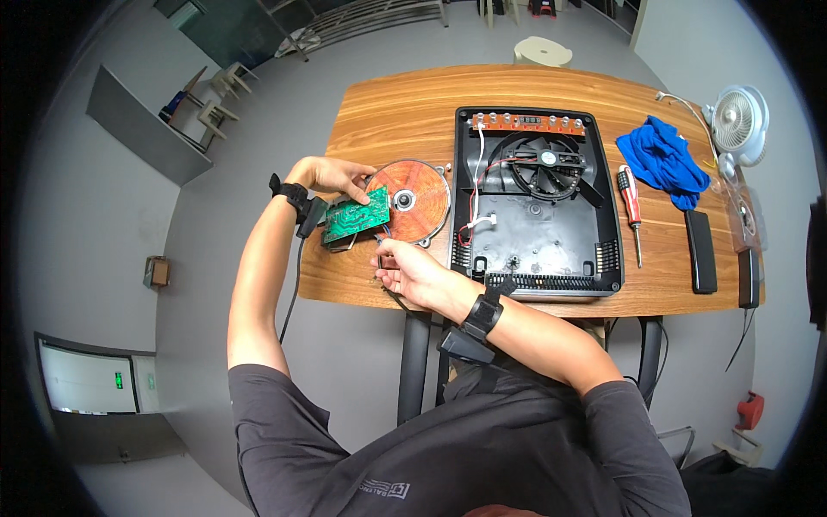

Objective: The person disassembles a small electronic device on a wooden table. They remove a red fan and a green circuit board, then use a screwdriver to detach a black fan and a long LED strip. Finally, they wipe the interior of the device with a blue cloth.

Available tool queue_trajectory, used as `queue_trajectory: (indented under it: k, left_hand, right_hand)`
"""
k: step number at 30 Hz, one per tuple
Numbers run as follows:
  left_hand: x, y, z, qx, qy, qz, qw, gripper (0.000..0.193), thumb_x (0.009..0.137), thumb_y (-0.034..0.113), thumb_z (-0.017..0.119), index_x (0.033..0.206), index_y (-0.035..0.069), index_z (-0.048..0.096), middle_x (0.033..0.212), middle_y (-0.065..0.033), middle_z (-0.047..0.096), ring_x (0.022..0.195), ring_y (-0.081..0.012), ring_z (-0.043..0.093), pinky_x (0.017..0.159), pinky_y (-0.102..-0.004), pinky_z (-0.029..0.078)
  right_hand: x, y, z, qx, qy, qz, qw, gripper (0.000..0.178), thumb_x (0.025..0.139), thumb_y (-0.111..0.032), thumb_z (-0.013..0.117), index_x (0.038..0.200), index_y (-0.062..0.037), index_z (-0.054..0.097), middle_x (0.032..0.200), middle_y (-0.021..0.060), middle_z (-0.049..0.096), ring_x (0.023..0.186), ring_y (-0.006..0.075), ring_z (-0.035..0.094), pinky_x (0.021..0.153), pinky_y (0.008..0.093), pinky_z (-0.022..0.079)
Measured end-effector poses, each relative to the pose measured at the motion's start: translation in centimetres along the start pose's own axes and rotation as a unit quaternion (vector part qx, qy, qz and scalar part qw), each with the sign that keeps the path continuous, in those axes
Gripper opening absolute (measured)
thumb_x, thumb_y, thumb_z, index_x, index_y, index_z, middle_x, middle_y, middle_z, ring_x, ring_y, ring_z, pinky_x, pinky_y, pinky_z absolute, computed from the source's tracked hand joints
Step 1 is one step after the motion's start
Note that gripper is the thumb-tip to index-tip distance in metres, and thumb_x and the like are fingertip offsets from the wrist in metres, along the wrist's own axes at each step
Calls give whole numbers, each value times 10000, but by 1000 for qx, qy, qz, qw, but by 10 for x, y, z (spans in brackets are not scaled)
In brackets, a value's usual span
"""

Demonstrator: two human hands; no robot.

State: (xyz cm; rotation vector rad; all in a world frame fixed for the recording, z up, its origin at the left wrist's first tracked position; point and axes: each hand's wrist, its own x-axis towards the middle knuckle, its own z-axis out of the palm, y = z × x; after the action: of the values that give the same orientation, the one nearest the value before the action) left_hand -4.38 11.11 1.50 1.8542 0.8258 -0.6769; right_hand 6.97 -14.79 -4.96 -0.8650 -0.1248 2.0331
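Two markings showed.
Pale lettering (375,488) ran beside a logo (398,491) on the dark shirt (482,439); a small green sign (119,380) showed at the white doorway (82,379).

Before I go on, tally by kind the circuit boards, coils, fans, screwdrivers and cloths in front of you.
Circuit boards: 2 (green board, orange board)
Coil: 1
Fans: 2 (black fan, white fan)
Screwdriver: 1
Cloth: 1
Total: 7

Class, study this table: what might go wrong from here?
The left hand holds the green circuit board; a slip might knock it against the copper coil. The black housing is open, so a stray part could fall into its fan.
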Motion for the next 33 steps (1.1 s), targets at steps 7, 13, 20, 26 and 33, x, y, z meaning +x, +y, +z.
queue_trajectory:
  k: [7, 13, 20, 26, 33]
  left_hand:
    - [-4, 7, 14, 6, 32, 6, 999, 778, 862, 232, 822, 1511, 57, 431, 1105, -41, 659, 1050, -143, 587, 974, -310, 449]
    - [-6, -11, 21, 78, 151, 82, 982, 749, 845, 261, 852, 1458, 34, 486, 1258, -111, 642, 1188, -208, 586, 1080, -358, 451]
    - [-71, 22, 85, 289, 228, 65, 928, 941, 693, 306, 911, 1492, 108, 457, 1395, -174, 545, 1348, -357, 496, 1141, -464, 398]
    - [-71, 2, 113, 353, 344, 104, 864, 868, 684, 236, 889, 1453, 129, 502, 1328, -156, 598, 1312, -349, 519, 1185, -515, 296]
    - [-97, 16, 119, 337, 380, 122, 853, 816, 661, 214, 894, 1391, 104, 546, 1261, -150, 625, 1267, -340, 537, 1193, -533, 281]
  right_hand:
    - [-1, 6, -3, -47, -16, -43, 998, 97, 938, -170, 616, 981, -100, 562, 923, 12, 619, 761, 107, 594, 661, 238, 498]
    - [-3, 9, -6, -95, -31, -76, 992, 97, 950, -143, 600, 1010, -81, 556, 966, 29, 606, 773, 114, 602, 694, 240, 512]
    - [-18, 20, -3, -102, -2, -143, 984, 292, 977, -118, 566, 1234, -2, 491, 1063, 98, 597, 886, 154, 635, 760, 270, 523]
    - [-32, 24, -7, -175, -11, -175, 969, 508, 1000, -120, 557, 1432, 49, 352, 1187, 147, 589, 1018, 181, 649, 875, 281, 528]
    - [-43, 31, -7, -264, -27, -228, 937, 567, 950, -129, 589, 1423, 71, 349, 1022, 107, 624, 921, 143, 634, 777, 261, 517]
